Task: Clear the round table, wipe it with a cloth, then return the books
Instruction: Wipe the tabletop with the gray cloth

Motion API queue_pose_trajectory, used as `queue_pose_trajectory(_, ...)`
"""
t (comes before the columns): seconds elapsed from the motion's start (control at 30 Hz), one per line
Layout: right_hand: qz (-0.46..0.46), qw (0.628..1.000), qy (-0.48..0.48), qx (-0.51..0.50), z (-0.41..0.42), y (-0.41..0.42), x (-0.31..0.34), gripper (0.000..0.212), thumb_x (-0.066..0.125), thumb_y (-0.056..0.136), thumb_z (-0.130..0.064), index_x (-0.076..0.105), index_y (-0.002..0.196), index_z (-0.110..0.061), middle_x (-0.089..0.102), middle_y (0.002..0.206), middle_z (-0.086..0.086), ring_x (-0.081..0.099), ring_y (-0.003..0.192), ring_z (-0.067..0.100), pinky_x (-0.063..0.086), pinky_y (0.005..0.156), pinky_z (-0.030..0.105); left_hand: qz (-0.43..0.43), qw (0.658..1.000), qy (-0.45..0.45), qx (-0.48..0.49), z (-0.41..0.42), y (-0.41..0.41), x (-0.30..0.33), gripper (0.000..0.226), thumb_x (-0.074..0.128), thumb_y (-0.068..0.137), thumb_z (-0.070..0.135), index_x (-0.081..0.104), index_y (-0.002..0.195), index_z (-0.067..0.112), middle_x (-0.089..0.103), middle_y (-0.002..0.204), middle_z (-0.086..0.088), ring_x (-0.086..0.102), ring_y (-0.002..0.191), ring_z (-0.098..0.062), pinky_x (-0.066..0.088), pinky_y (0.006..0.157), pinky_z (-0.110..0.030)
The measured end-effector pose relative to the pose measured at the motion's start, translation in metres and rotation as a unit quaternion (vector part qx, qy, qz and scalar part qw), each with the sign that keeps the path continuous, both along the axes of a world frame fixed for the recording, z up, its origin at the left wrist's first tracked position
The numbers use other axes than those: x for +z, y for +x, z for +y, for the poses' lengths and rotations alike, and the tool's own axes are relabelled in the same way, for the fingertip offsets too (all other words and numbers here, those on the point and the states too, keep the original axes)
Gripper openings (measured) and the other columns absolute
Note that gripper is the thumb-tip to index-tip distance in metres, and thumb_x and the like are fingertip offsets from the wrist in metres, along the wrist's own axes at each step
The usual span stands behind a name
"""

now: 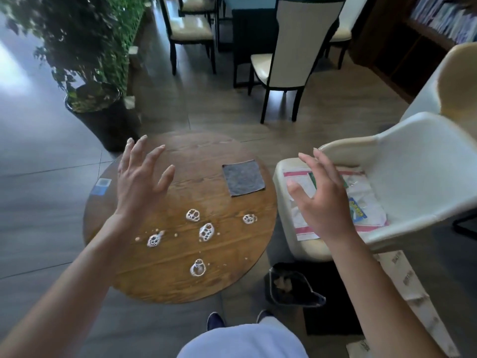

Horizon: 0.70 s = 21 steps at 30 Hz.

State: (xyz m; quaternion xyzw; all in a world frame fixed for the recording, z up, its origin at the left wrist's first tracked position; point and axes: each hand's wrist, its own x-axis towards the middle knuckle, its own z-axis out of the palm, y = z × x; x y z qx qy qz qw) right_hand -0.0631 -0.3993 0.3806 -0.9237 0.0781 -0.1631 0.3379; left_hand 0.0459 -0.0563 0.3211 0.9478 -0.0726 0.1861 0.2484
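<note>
A round wooden table [178,282] stands in front of me. Several white foamy blobs [206,231] and small crumbs lie on its near half. A grey square cloth [243,178] lies flat at its right side. The books [361,202], white with pink stripes and colourful covers, rest on the seat of a white armchair [418,161] to the right. My left hand [140,178] hovers over the table's left part with fingers spread, holding nothing. My right hand [318,192] hangs above the chair's seat edge, fingers loosely spread, empty.
A small dark bin [291,285] with scraps sits on the floor below the chair's front. A potted plant [98,109] stands behind the table at left. Dining chairs [286,60] and a dark table are farther back. A bookshelf [444,19] fills the top right.
</note>
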Motion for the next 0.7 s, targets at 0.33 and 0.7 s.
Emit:
queue_pose_trajectory(0.33,0.03,0.996,-0.09,-0.004,-0.004,0.051,-0.048,0.072,0.056,0.091,-0.067,0.053,0.149,-0.023,0.035,0.166,0.004,0.034,0.149,0.027,0.036,0.117,0.048,0.021,0.998,0.055,-0.011,0.002,0.033,-0.033,0.059,0.049,0.097,0.053,0.054,0.148,0.022,0.03,0.167,-0.01,0.014,0.159,-0.031,0.019,0.126,-0.056)
queue_pose_trajectory(0.7,0.095,0.993,-0.064,0.017,-0.049,0.179,-0.133,0.067,0.065,0.095,-0.055,0.049,0.152,-0.023,0.033,0.166,0.008,0.032,0.152,0.032,0.037,0.119,0.054,0.098,0.988,0.116,0.002,-0.048,0.119,-0.092,0.062,0.044,0.099,0.056,0.05,0.151,0.024,0.029,0.168,-0.009,0.013,0.159,-0.032,0.019,0.126,-0.056)
